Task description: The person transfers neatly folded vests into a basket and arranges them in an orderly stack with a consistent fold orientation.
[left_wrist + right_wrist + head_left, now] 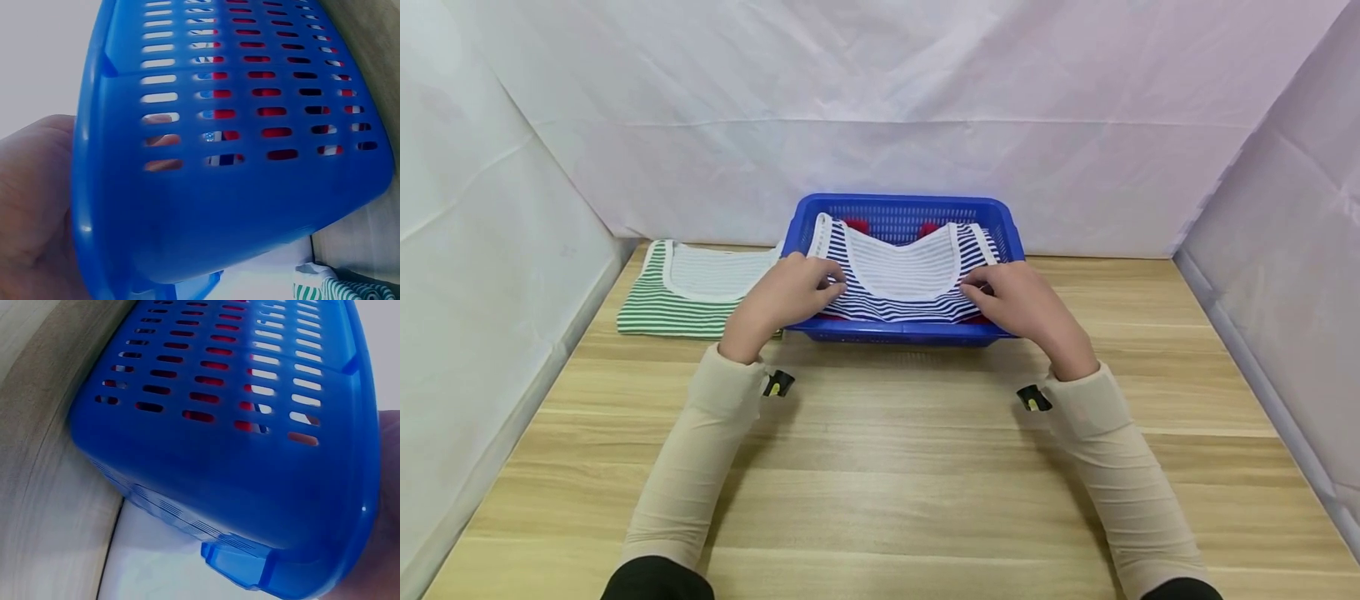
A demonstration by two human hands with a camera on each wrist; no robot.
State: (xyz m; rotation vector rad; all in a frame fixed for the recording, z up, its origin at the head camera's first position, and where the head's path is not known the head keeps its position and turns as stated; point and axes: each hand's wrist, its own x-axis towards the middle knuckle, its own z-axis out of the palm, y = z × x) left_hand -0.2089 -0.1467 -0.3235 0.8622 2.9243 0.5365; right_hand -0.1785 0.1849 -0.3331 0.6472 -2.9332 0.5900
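A folded shirt [901, 310] with navy and white stripes and a scooped white-edged neckline lies in the blue basket [895, 332]. My left hand [790, 292] reaches over the basket's left rim, its curled thumb and fingers pinching the shirt's left side. On the opposite side, my right hand [1011, 296] pinches the shirt's right side in the same way. Red cloth [929, 228] shows beneath the shirt. Through the basket slots in the left wrist view, parts of the left hand's fingers [164, 140] appear. Both fingertips are partly hidden against the fabric.
Left of the basket, a folded green-and-white striped shirt [692, 317] lies on the wooden table [895, 467], its right end behind the left hand. White cloth walls [910, 83] stand behind and at both sides. Small black wrist devices [778, 383] hang at both cuffs.
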